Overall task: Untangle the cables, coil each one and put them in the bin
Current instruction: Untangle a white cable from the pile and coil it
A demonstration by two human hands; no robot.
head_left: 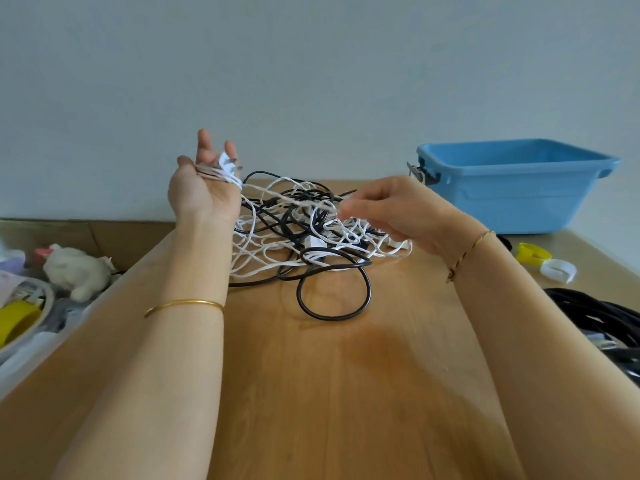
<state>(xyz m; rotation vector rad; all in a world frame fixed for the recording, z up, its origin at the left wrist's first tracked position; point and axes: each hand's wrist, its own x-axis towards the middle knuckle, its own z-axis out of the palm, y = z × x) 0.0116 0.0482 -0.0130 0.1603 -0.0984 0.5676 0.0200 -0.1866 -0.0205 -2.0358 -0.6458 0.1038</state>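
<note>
Cable tangle, sorting under way; we list from frame left to frame right.

- Lower left: a clear tray (31,355) holding a yellow roll (17,320); above it, a white plush toy (76,268).
- Left of centre: our left hand (204,188), raised, palm toward us, fingers straight, with several turns of the white cable (221,174) wound round the palm.
- Centre: the tangle (311,237) of white and black cable on the wooden table (311,393), with a black loop (332,296) lowest in frame.
- Right of centre: our right hand (388,209), fingers curled, pinching a white strand just above the tangle.
- Key relation: that strand runs left to right between the hands, and its unwound length drops into the heap below the right hand. We judge the right hand feeds and the left winds.
- Upper right: the blue bin (512,188), nearer the right hand, its interior mostly hidden.
- Right edge: a yellow loop (533,252), a white loop (558,270), a dark cable bundle (602,313).
- Writing: none legible.
</note>
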